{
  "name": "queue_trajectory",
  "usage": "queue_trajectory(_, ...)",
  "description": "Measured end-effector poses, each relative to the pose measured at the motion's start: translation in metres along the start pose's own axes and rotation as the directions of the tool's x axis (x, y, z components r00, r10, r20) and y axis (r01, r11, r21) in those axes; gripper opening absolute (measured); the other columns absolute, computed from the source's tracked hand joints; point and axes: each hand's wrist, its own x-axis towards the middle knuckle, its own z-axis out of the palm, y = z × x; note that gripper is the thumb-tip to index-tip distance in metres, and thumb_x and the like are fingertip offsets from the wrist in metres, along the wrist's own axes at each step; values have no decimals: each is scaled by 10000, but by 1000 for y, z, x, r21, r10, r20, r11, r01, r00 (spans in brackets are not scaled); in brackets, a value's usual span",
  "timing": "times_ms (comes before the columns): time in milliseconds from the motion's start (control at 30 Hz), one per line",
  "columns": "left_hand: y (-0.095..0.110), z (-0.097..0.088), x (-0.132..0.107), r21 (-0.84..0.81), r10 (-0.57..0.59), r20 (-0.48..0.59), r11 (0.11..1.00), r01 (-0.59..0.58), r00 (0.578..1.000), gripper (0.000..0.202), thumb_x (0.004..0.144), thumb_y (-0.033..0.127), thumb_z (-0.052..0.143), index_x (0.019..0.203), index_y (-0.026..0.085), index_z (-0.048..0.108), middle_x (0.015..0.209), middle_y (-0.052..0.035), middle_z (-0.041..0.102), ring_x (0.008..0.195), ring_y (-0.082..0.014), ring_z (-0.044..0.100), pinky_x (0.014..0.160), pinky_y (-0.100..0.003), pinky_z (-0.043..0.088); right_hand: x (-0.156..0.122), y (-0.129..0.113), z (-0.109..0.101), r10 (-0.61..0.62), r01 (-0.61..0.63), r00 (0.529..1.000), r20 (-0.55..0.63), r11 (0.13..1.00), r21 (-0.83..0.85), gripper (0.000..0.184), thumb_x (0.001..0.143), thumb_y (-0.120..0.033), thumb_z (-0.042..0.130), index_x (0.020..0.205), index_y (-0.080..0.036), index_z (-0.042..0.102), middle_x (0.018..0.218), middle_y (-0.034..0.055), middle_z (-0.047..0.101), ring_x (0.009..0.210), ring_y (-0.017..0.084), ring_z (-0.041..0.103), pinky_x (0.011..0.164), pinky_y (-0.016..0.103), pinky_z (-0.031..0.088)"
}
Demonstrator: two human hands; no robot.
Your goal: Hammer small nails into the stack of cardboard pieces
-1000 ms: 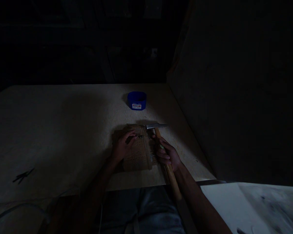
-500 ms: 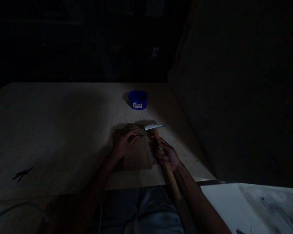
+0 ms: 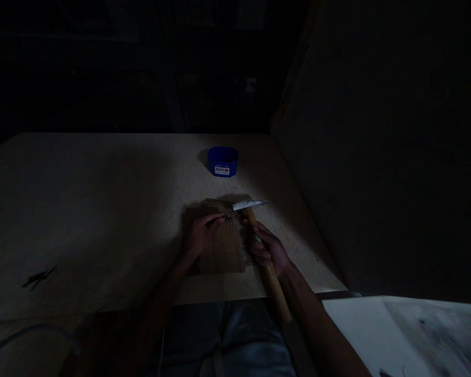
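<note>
In the head view, my right hand (image 3: 271, 250) is wrapped round the wooden handle of a hammer (image 3: 275, 288). The metal head lies crosswise just beyond the upper edge of that hand. My left hand (image 3: 201, 233) rests over a brown block (image 3: 222, 254) marked with rows of small holes. Thumb and forefinger are pinched together at a few small dark pieces (image 3: 228, 218) near the hammer head. What exactly sits between these fingertips is too dark and small to make out.
A blue plastic tub (image 3: 223, 162) with a white label stands beyond the block on the table (image 3: 141, 183). Several thin dark sticks (image 3: 39, 277) lie at the left. A dark upright panel (image 3: 377, 183) borders the table on the right, and a cable (image 3: 35, 328) curves at lower left.
My left hand has shifted slightly over the block, its fingertips a little to the right. My right hand holds the hammer in nearly the same place.
</note>
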Motion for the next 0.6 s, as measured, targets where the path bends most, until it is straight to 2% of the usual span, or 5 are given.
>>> queue_trajectory(267,-2,2,-1,7,-61,-30,998,62,998,181,865,336,690,986,253,795,1025,-23,798,956,-220,747,903,-372,604,1,0,0,-9,9,1000,23,1000,20,352,894,-321,693,1213,-235,573,573,-121,445,325,21,242,263,90,190)
queue_trajectory(600,-3,0,-3,-8,-28,-7,1000,28,1000,167,873,319,677,968,257,799,1029,-12,797,971,-222,752,919,-375,608,0,-1,1,-12,12,1000,25,1000,1,348,896,-326,684,1212,-231,573,574,-120,450,322,24,232,257,99,190)
